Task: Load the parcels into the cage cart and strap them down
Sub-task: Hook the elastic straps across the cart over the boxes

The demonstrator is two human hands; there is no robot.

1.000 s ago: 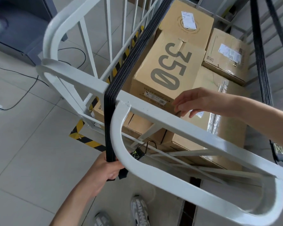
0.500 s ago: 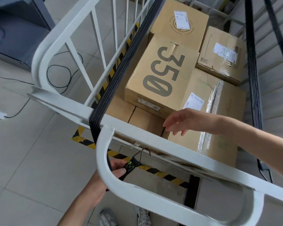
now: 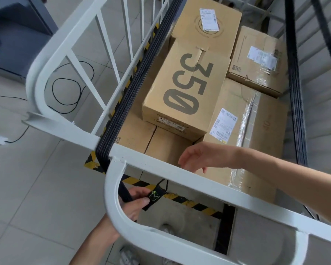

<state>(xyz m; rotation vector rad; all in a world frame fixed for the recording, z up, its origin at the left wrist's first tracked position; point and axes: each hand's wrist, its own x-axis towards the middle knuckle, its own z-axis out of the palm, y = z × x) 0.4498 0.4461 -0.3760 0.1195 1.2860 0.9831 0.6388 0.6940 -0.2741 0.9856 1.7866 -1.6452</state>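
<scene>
A white cage cart (image 3: 161,165) holds several cardboard parcels; the top one is printed "350" (image 3: 185,87). A black strap (image 3: 134,73) runs along the cart's left rail and bends down over the near rail. My left hand (image 3: 136,202) is below the near rail, outside the cart, shut on the strap's end just behind its tag and metal hook (image 3: 163,185). My right hand (image 3: 201,157) reaches over the near rail into the cart, fingers apart, holding nothing. A second black strap (image 3: 294,83) runs along the right side.
A taped parcel with a label (image 3: 256,131) lies under my right forearm. Yellow-black hazard tape (image 3: 191,201) marks the tiled floor below the cart. A black cable (image 3: 65,92) coils on the floor at left, near a dark cabinet (image 3: 11,39). My shoes show at the bottom.
My right hand has dropped lower over the near rail, towards the strap end. My left hand has slid along the strap to the hook's tag. The view has shifted.
</scene>
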